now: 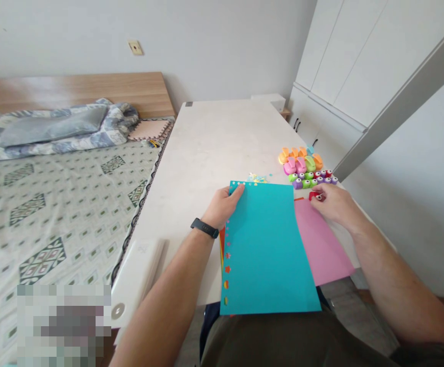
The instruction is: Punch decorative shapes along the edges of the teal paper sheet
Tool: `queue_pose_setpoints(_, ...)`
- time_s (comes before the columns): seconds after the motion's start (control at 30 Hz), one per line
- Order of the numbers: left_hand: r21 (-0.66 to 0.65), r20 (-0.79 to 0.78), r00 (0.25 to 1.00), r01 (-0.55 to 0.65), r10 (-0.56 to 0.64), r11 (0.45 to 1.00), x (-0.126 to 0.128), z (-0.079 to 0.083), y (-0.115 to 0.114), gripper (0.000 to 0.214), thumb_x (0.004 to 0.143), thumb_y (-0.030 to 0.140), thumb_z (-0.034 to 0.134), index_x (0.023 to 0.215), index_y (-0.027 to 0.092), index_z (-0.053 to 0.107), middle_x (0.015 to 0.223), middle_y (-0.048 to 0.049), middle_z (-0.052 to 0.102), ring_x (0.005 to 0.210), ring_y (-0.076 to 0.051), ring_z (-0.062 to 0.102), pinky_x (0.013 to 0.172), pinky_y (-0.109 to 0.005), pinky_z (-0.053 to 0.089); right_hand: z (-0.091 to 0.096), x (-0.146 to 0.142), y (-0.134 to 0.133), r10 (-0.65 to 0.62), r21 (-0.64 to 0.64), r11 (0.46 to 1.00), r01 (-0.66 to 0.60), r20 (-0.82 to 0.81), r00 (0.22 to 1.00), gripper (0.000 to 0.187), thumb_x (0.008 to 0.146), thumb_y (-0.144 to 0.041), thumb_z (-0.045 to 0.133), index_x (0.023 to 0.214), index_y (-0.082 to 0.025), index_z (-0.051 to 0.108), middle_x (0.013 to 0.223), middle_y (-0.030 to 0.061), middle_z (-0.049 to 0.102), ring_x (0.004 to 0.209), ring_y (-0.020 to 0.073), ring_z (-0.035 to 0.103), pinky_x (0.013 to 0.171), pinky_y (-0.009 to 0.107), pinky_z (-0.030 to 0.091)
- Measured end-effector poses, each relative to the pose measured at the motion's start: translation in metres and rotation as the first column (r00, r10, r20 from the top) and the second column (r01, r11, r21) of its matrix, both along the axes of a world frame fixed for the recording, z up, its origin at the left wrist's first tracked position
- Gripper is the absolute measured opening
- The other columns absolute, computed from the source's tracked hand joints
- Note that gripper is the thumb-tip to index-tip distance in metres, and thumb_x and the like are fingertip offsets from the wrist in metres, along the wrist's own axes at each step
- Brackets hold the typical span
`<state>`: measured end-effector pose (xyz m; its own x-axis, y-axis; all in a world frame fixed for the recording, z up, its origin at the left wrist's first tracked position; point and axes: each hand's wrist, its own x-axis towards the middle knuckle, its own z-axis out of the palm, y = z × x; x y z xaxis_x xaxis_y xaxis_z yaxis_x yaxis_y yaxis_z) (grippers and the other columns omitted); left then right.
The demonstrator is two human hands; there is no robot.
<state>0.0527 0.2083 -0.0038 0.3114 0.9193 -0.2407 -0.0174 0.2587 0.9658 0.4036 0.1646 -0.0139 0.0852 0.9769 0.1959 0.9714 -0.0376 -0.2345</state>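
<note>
My left hand [227, 204] pinches the upper left corner of a teal sheet of paper [269, 250], thumb on top. Small shaped holes run down its left side and along part of its top edge. Orange and yellow paper peeks out beneath it on the left. To the right, a pink sheet [323, 244] lies partly under the teal one. My right hand [331, 201] is closed on a small red craft punch [315, 195] just above the pink sheet. Close by stand rows of small purple, green and red punches [308, 181].
Larger orange, pink and green punches [300, 159] stand behind the small ones. Tiny paper cutouts [258, 178] lie beyond the teal sheet on the white table [214, 137]. A white folder-like item [139, 275] rests at the table's left edge, beside a bed [72, 204].
</note>
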Motion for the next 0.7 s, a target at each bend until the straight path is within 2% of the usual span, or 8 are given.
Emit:
queue_pose_setpoints(0.07,-0.012,0.004,1.0,-0.007,0.007,1.0,0.0,0.004,-0.001,0.055,0.084,0.07,0.067,0.089,0.016,0.07,0.076,-0.0057,0.074,0.062,-0.018,0.067,0.053,-0.027,0.051,-0.003,0.0,0.001,-0.031,0.01,0.999,0.031,-0.013,0.999,0.028,0.084,-0.035,0.063,0.107,-0.021,0.073,0.098,0.0085,0.078,0.085,0.0288,0.071,0.071,0.039,0.049)
queue_pose_setpoints(0.2,0.011,-0.006,0.999,-0.032,0.032,0.999,0.001,0.012,-0.004,0.056,0.084,0.072,0.066,0.078,0.017,0.067,0.06,-0.0025,0.066,0.057,-0.017,0.064,0.052,-0.026,0.049,-0.01,0.003,0.001,-0.009,0.036,0.999,0.009,-0.005,1.0,0.027,0.089,-0.038,0.06,0.107,-0.021,0.071,0.101,0.0103,0.076,0.086,0.0289,0.071,0.072,0.04,0.05)
queue_pose_setpoints(0.27,0.019,-0.003,1.0,-0.014,0.014,1.0,0.001,0.013,-0.005,0.057,0.084,0.073,0.066,0.078,0.016,0.067,0.062,-0.0029,0.067,0.059,-0.018,0.066,0.053,-0.027,0.051,-0.012,0.003,-0.001,-0.015,0.096,0.995,0.015,0.002,1.0,0.028,0.091,-0.039,0.059,0.108,-0.02,0.071,0.104,0.0123,0.075,0.087,0.0292,0.07,0.075,0.042,0.051)
queue_pose_setpoints(0.33,0.018,0.027,0.999,0.031,-0.031,0.999,0.001,0.012,-0.005,0.056,0.081,0.071,0.07,0.085,0.015,0.07,0.073,-0.0054,0.074,0.066,-0.02,0.069,0.058,-0.029,0.055,-0.008,-0.002,-0.003,-0.042,0.2,0.979,0.041,-0.001,0.999,0.029,0.09,-0.039,0.061,0.109,-0.019,0.071,0.107,0.0144,0.073,0.09,0.03,0.069,0.08,0.044,0.052)
queue_pose_setpoints(0.4,0.011,0.061,0.996,0.062,-0.063,0.998,0.0,0.008,-0.004,0.054,0.076,0.065,0.079,0.094,0.014,0.072,0.087,-0.0084,0.078,0.074,-0.021,0.072,0.066,-0.032,0.059,0.003,-0.013,-0.004,-0.039,0.302,0.952,0.048,-0.037,0.999,0.03,0.089,-0.038,0.063,0.111,-0.018,0.071,0.11,0.0155,0.071,0.092,0.0298,0.069,0.084,0.045,0.053)
queue_pose_setpoints(0.47,0.005,0.081,0.995,0.066,-0.066,0.998,0.0,0.005,-0.003,0.053,0.073,0.057,0.085,0.101,0.014,0.073,0.097,-0.0102,0.079,0.078,-0.022,0.074,0.071,-0.034,0.061,0.02,-0.028,-0.004,0.026,0.35,0.937,0.013,-0.107,0.994,0.029,0.09,-0.036,0.063,0.112,-0.019,0.072,0.112,0.0145,0.07,0.091,0.028,0.068,0.086,0.044,0.053)
queue_pose_setpoints(0.6,0.014,0.074,0.996,0.054,-0.055,0.998,-0.001,0.001,-0.002,0.051,0.075,0.055,0.084,0.104,0.014,0.074,0.103,-0.0109,0.08,0.079,-0.022,0.075,0.073,-0.035,0.062,0.056,-0.062,0.008,0.262,0.285,0.94,-0.187,-0.254,0.931,0.026,0.093,-0.035,0.062,0.112,-0.022,0.075,0.107,0.0106,0.073,0.089,0.026,0.068,0.083,0.042,0.053)
queue_pose_setpoints(0.7,0.041,0.051,0.997,0.055,-0.057,0.998,-0.001,0.001,-0.003,0.052,0.076,0.056,0.083,0.106,0.015,0.075,0.106,-0.0116,0.08,0.082,-0.023,0.076,0.073,-0.036,0.062,0.073,-0.083,0.026,0.417,0.21,0.908,-0.364,-0.348,0.84,0.026,0.096,-0.036,0.059,0.11,-0.023,0.077,0.108,0.0088,0.076,0.093,0.0261,0.069,0.087,0.042,0.053)
